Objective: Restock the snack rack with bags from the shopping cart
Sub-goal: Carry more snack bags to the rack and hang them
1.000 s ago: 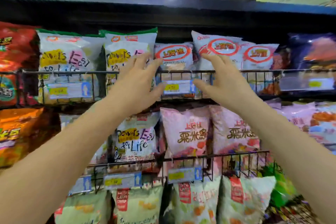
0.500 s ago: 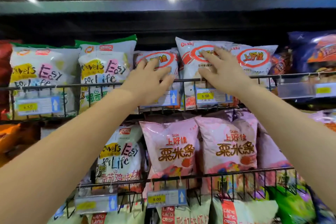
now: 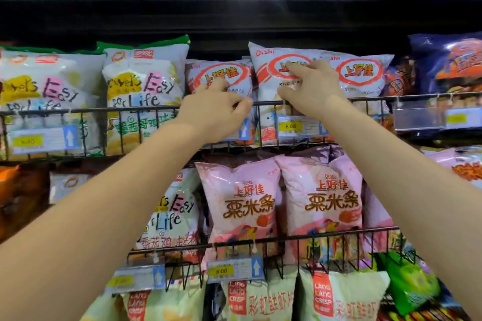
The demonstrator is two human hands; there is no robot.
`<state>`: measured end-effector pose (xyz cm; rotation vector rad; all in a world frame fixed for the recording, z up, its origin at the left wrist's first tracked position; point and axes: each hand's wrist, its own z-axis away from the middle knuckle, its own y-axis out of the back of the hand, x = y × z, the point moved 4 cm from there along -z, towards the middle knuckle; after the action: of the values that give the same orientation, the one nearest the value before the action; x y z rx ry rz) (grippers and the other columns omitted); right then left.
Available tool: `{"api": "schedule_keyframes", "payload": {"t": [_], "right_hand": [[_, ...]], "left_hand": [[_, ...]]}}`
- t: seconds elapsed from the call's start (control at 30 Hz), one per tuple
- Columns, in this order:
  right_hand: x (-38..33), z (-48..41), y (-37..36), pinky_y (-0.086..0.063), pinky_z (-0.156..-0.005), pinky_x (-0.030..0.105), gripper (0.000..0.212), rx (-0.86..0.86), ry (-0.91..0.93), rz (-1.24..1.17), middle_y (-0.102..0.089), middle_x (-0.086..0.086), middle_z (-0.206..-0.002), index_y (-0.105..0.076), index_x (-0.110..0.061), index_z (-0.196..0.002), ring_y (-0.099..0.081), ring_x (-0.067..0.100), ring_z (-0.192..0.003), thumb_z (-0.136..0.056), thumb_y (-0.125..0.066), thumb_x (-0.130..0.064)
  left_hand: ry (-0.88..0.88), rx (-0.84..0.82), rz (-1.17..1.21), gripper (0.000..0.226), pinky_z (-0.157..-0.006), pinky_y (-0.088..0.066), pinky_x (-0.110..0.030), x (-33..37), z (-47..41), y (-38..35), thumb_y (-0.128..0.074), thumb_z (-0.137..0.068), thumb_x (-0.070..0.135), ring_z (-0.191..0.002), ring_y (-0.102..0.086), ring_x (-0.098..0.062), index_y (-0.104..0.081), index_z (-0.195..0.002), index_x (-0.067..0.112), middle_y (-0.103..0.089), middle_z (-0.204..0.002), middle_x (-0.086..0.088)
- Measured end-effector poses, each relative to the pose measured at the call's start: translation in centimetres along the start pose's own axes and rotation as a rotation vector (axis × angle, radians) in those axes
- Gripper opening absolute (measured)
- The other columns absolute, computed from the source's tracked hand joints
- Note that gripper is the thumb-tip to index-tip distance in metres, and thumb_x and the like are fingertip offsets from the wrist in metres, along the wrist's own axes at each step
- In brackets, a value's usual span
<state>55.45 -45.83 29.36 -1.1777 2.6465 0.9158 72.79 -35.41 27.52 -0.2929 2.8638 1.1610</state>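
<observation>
Both arms bare, stretched up and forward from lower corners toward frame centre. Left hand (image 3: 216,107) centre-left, back to camera, fingers curled, thumb out right. Right hand (image 3: 310,86) slightly higher, centre-right, fingers bent, thumb low left. Grasp unclear for both.

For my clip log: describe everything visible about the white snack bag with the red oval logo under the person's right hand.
The white snack bag is glossy, puffed plastic with red "Oishi" lettering, a red oval around orange Chinese characters and partly covered "SHRIMP" print. It stands upright on the top tier behind the black wire rail, its lower part showing through the wires behind a yellow price tag. The right hand grips its front with curled fingers; matching bags flank it.
</observation>
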Motion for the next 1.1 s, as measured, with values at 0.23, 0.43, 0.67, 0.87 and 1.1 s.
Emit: {"api": "schedule_keyframes", "payload": {"t": [0.23, 0.43, 0.67, 0.87, 1.1], "right_hand": [[0.3, 0.7, -0.2, -0.028, -0.121, 0.05, 0.064, 0.058, -0.009, -0.063, -0.027, 0.012, -0.162, -0.038, -0.03, -0.157, -0.024, 0.034, -0.15, -0.098, -0.055, -0.05], [1.6, 2.5, 0.0, -0.032, -0.12, 0.045, 0.071, 0.069, 0.026, -0.113, -0.041, 0.014, -0.155, -0.042, -0.025, -0.155, -0.034, 0.032, -0.145, -0.094, -0.053, -0.058], [7.0, 8.1, 3.0, -0.044, -0.108, 0.045, 0.059, 0.134, 0.14, -0.081, -0.055, 0.013, -0.139, -0.055, -0.014, -0.143, -0.05, 0.033, -0.13, -0.09, -0.066, -0.04], [14.7, 13.4, 5.2, -0.04, -0.111, 0.049, 0.062, 0.012, 0.128, 0.018, -0.046, 0.015, -0.15, -0.049, -0.016, -0.15, -0.041, 0.034, -0.138, -0.095, -0.07, -0.037], [25.7, 17.6, 8.1, -0.045, -0.106, 0.049, 0.06, -0.044, 0.173, -0.017, -0.056, 0.017, -0.136, -0.057, -0.009, -0.14, -0.051, 0.036, -0.128, -0.087, -0.076, -0.031]], "left_hand": [[-0.056, -0.013, 0.022, 0.048, -0.111, -0.038, -0.046, -0.9, 0.7, 0.3, -0.032, -0.109, 0.05, -0.145, -0.034, -0.033, -0.062, -0.136, 0.025, -0.029, -0.163, -0.005], [-0.082, 0.037, 0.041, 0.063, -0.115, -0.037, -0.053, -2.0, 1.0, 0.2, -0.033, -0.097, 0.062, -0.144, -0.04, -0.036, -0.059, -0.14, 0.024, -0.037, -0.159, -0.011], [-0.141, 0.209, 0.123, 0.069, -0.11, -0.041, -0.058, 2.6, 2.5, 0.1, -0.038, -0.096, 0.062, -0.136, -0.045, -0.048, -0.058, -0.143, 0.016, -0.044, -0.15, -0.027], [-0.244, 0.114, 0.146, 0.06, -0.11, -0.04, -0.054, 11.8, 5.1, -3.4, -0.05, -0.098, 0.054, -0.135, -0.044, -0.042, -0.055, -0.144, 0.017, -0.043, -0.151, -0.018], [-0.135, 0.014, 0.203, 0.074, -0.109, -0.042, -0.054, 22.8, 7.8, -8.6, -0.042, -0.082, 0.06, -0.133, -0.049, -0.044, -0.064, -0.137, 0.016, -0.05, -0.148, -0.021]]}}
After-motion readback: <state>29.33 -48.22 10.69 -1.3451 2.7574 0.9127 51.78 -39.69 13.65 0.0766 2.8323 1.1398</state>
